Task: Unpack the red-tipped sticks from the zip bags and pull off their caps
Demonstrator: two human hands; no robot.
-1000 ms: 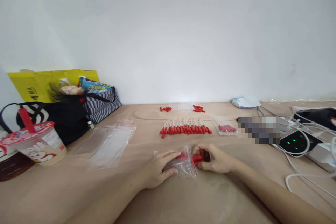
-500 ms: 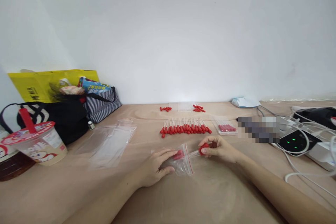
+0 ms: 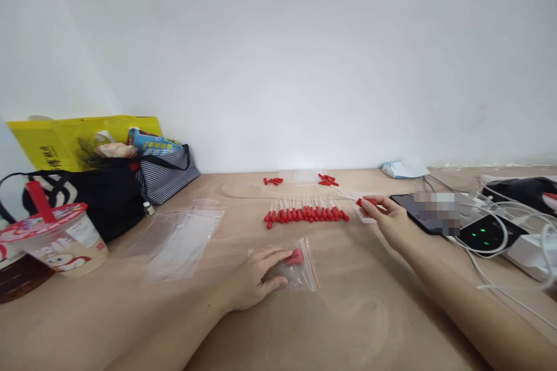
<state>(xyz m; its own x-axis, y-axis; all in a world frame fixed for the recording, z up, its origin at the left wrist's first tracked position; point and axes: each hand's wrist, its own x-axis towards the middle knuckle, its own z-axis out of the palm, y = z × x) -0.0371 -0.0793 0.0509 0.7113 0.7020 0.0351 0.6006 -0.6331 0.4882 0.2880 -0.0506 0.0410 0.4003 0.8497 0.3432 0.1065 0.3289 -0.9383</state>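
Observation:
My left hand [image 3: 259, 279] bends over a small clear zip bag [image 3: 308, 278] on the table, its fingers and thumb holding the near end. Inside the bag shows a red rubber piece [image 3: 296, 256]; the rest is under my fingers. Over to the right, my right hand [image 3: 391, 221] pinches red-bulbed droppers [image 3: 364, 202], their thin clear tubes pointing up and left. It is above a second zip bag [image 3: 369, 220], largely covered by the hand. Between and beyond my hands lies a row of droppers [image 3: 304, 214], bulbs toward me.
Flat clear bags [image 3: 187, 243] lie at left beside a drink cup [image 3: 73, 243] and a striped bag [image 3: 169, 174]. Small red bulbs [image 3: 273, 181] sit near the wall. At right are a phone [image 3: 418, 211], white cables [image 3: 507, 232] and a black device [image 3: 491, 235].
My right hand has moved right and away from me with the red-bulbed droppers, from the mouth of the left-hand bag to the second bag. My left hand has stayed on its bag.

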